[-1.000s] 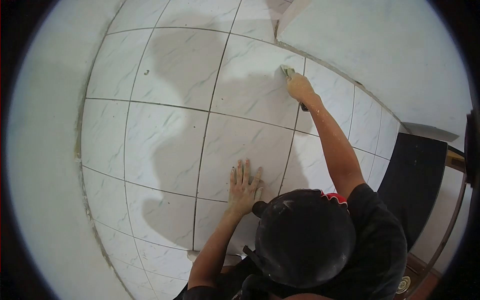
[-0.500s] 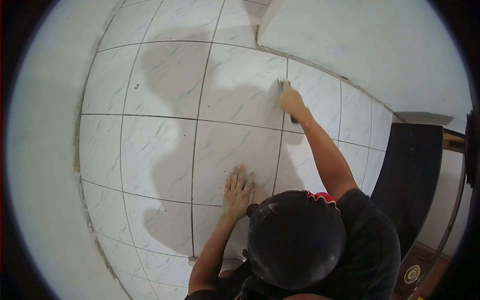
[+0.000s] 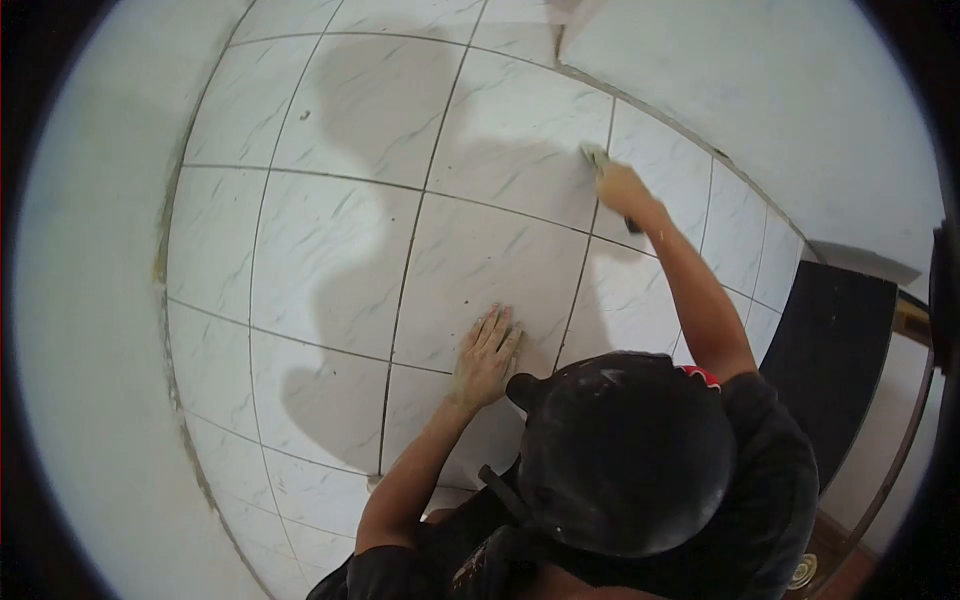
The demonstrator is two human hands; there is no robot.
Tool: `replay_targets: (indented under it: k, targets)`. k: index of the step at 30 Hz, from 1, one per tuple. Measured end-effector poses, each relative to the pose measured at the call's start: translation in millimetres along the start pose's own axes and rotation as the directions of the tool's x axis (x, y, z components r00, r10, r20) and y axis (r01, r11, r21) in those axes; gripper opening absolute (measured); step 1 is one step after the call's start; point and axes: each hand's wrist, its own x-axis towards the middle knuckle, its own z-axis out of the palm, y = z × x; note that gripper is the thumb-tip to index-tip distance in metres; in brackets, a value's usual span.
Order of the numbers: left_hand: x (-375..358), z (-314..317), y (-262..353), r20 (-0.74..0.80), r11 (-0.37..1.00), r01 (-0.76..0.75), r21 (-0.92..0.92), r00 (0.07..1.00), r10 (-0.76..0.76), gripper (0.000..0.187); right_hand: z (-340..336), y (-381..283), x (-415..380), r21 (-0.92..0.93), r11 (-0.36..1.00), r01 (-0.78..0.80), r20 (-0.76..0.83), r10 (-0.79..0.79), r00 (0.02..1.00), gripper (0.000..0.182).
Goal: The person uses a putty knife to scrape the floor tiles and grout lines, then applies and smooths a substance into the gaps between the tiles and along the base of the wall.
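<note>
My right hand (image 3: 622, 188) is closed around a scraper (image 3: 592, 153) with a pale flat blade and a dark handle end. The blade rests at the tiled floor (image 3: 510, 250), close to a grout line (image 3: 606, 140) near the wall. Most of the handle is hidden in my fist. My left hand (image 3: 487, 352), dusted with pale residue, lies flat on a tile with its fingers slightly spread, holding nothing. A black helmet (image 3: 625, 450) covers the lower middle of the view.
White walls (image 3: 80, 300) border the floor at the left and upper right, the latter with an outward corner (image 3: 562, 55). A dark panel (image 3: 835, 350) stands at the right. Small crumbs (image 3: 305, 116) lie on the tiles, and body shadows fall across them.
The view has shifted, so the floor sits differently in it. The scraper stays near the same grout line in my right hand. My left hand remains flat on the floor.
</note>
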Motion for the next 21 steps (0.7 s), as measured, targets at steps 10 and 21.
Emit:
replay_targets:
  k: [10,21]
  targets:
    - [-23.1,3.6,-2.4,-0.058,0.991,-0.014,-0.131,0.998,0.006,0.050,67.8,-57.6,-211.0,-0.190,0.982,-0.002,0.380,0.076,0.922,0.039]
    - [-13.9,6.0,-0.5,-0.098,0.994,-0.032,-0.100,0.995,0.023,0.053,90.6,-91.5,-200.9,-0.163,0.986,0.041,0.434,0.035,0.900,0.022]
